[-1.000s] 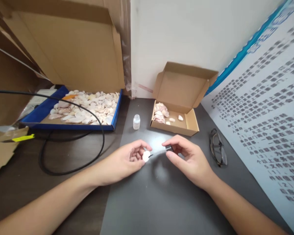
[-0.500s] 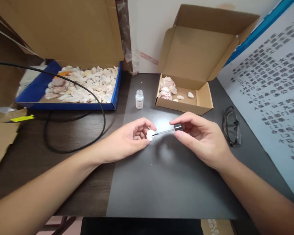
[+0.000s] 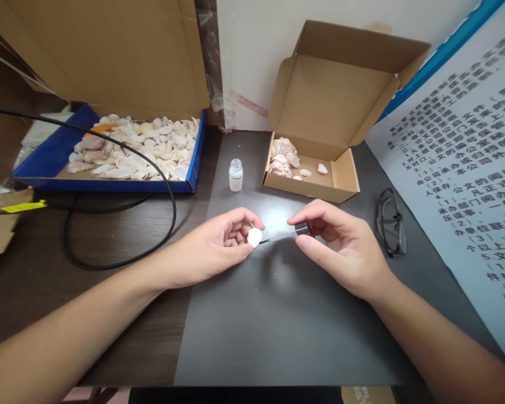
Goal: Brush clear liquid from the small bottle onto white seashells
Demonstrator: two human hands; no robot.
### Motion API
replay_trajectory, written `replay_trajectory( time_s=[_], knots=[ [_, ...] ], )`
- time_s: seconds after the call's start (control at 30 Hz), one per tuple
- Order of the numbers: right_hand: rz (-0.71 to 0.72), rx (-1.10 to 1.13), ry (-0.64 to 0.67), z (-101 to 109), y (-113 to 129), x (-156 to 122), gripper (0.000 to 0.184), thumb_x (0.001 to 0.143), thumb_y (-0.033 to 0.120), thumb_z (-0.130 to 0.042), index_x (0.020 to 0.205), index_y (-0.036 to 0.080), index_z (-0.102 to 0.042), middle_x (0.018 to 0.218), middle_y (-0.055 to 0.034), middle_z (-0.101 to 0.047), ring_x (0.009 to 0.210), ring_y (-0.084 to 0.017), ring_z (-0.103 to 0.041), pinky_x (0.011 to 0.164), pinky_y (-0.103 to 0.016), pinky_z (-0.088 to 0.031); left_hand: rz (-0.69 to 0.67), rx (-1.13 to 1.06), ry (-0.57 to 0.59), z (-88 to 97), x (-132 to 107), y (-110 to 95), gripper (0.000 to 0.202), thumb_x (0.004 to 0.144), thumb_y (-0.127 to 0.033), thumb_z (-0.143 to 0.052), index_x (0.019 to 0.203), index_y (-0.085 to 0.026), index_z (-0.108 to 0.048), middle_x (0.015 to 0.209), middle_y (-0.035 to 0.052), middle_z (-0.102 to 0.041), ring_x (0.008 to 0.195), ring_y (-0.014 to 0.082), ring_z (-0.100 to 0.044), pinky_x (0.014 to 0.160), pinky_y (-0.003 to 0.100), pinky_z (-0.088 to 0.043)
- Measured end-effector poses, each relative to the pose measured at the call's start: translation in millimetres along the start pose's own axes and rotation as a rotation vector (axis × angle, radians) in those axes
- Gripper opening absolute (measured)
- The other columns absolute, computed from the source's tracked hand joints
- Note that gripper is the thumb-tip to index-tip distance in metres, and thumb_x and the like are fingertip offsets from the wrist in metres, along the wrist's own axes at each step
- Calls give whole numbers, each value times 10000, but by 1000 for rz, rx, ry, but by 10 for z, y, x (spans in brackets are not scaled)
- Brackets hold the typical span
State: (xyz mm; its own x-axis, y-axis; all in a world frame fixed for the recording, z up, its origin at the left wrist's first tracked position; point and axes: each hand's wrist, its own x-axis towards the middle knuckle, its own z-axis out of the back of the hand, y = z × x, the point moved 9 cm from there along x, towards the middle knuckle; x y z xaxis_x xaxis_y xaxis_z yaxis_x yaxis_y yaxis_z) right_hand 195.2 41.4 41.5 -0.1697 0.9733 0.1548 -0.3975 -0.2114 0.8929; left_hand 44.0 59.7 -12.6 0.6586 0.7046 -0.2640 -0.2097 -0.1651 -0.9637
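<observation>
Here, I see a small white rounded shell (image 3: 255,237) and slim black-capped brush (image 3: 283,236) over a smooth grey mat (image 3: 311,336).
The left hand (image 3: 216,244) pinches the shell, seemingly to bare its face; the right hand (image 3: 343,241) grips the brush, long axis sideways, tip pointing left at the shell. Beyond stands a small clear bottle (image 3: 235,177).
</observation>
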Motion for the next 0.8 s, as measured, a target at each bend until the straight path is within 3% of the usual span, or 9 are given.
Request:
replay_trajectory(
  time_s=[0.8],
  knots=[
    [64, -32, -3, 23, 61, -6, 125, 818, 161, -631, 922, 223, -663, 802, -31, -605, 699, -175, -574, 571, -282, -463, 41, -36, 16, -11, -2, 26, 238, 874, -317, -643, 1050, -187, -548, 871, -17, -509, 790, 129, -475, 723, 251, -399]
  ],
)
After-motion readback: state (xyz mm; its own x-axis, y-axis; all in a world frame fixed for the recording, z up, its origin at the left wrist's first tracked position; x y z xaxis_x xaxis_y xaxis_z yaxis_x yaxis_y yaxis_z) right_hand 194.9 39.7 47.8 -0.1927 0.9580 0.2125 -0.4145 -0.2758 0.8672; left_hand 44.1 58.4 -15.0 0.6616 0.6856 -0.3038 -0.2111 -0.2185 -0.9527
